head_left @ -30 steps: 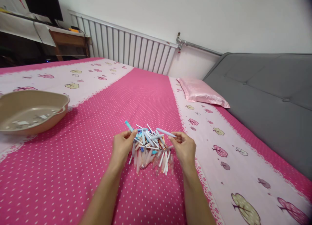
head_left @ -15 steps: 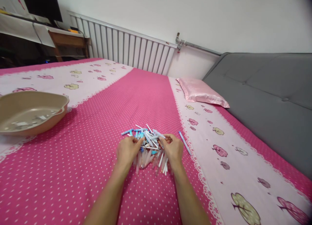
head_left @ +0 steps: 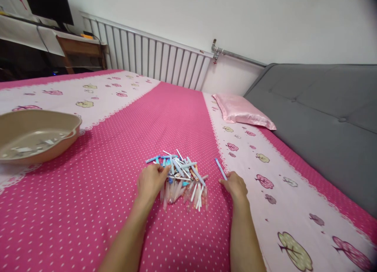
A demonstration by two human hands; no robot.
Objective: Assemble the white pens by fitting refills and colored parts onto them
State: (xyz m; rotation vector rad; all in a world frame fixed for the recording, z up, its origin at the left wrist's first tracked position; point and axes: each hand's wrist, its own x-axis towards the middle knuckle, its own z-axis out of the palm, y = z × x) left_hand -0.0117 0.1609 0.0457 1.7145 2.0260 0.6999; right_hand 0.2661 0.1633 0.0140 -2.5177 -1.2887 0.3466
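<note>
A heap of pen parts, blue, white and clear tubes, lies on the pink dotted bedspread. My left hand rests at the heap's left edge, fingers curled and pinching among the blue pieces. My right hand is to the right of the heap, fingers closed at the near end of a single light-blue pen lying apart on the sheet.
A tan plastic basin with small bits inside stands at the left. A pink satin pillow lies by the grey padded headboard. A white radiator runs along the far wall; a wooden table stands beyond.
My right hand left the heap and moved right to the single blue pen, which had landed there half a second ago. The left hand stayed at the heap.
</note>
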